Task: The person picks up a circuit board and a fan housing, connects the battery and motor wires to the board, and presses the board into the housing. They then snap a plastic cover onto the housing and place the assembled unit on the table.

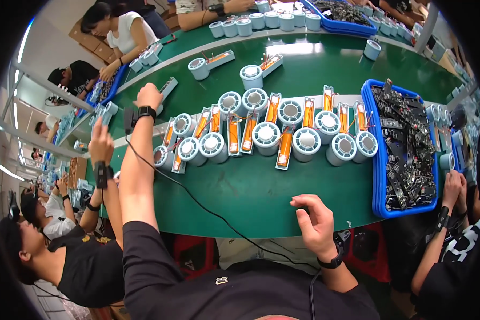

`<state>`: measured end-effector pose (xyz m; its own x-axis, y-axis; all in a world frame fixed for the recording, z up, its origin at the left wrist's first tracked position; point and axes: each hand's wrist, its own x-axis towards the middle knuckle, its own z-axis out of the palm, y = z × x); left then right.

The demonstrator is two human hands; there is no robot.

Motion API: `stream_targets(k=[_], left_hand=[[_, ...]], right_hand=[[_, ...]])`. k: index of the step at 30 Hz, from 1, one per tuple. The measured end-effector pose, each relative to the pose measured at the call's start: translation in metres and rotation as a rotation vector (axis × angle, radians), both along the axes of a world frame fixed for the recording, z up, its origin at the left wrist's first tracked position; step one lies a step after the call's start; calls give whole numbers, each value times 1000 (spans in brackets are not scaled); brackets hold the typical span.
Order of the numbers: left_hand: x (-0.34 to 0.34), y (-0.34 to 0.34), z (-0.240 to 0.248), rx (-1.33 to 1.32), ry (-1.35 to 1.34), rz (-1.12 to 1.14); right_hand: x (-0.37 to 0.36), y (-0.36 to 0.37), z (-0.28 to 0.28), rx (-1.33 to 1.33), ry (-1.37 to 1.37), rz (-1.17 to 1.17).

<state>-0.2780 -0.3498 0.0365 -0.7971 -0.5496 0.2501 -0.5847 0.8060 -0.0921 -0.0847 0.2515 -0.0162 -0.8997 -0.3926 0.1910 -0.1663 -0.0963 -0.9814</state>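
My left hand [149,97] is stretched out over the far green belt, its fingers curled down around a light blue housing with a handle [169,87]. The handle sticks out beyond the hand; my hand and wrist cover most of the round part. Over the table's front edge, my right hand [317,224] is held with bent fingers, thumb apart, nothing visible in it. Between my hands and the belt stand several light blue round housings [265,136] with spoked rims. Open handles among them hold orange cells [285,146] with thin wires.
A stacked blue tray [377,160] of small black parts stands at the right. More housings [199,69] lie on the belt [325,66]. A black cable [197,200] runs from my left wrist across the table. Co-workers sit close on both sides; a neighbour's hand [100,141] is beside my left forearm.
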Motion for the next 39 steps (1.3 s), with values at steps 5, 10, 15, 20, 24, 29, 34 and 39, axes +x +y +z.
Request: stream_targets(k=[5, 10, 15, 20, 24, 29, 34, 39], left_hand=[[-88, 103, 9, 259, 175, -734], [-142, 160, -12, 172, -2, -639], [-153, 253, 8, 272, -30, -878], [-169, 313, 25, 494, -274, -858], [-142, 352, 16, 399, -312, -649], [-142, 336, 20, 429, -227, -585], [-103, 275, 48, 762, 53, -518], [64, 283, 144, 747, 252, -823]], right_hand=[[1, 2, 0, 57, 66, -16], [0, 0, 1, 88, 117, -30], [1, -2, 2, 76, 77, -20], [-2, -2, 1, 56, 118, -25], [-4, -2, 1, 57, 118, -61], [3, 0, 2, 64, 157, -59], [4, -6, 2, 87, 157, -24], [2, 1, -1, 38, 116, -11]])
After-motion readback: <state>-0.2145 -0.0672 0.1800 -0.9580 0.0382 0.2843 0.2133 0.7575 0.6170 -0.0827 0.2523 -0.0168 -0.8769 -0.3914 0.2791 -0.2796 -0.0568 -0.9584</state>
